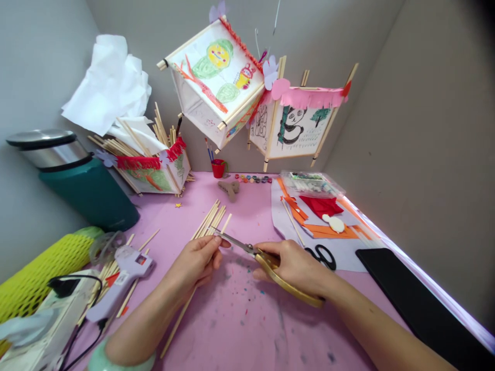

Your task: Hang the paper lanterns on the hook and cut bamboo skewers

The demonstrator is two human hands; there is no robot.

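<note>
My left hand (198, 260) is closed around a thin wooden stick (180, 319) that runs back under my forearm. My right hand (296, 265) grips gold-handled scissors (270, 263), and their blades point left and meet the stick at my left fingertips. A bundle of several more wooden sticks (211, 219) lies on the pink table (247, 319) just beyond my left hand.
A glue gun (124, 275) and more sticks lie at the left, by a green foam roll (42, 273) and a teal bin (77, 180). Two paper lanterns (216, 77) hang above. Black scissors (323, 256), coloured paper (325, 216) and a black pad (417, 304) sit at the right.
</note>
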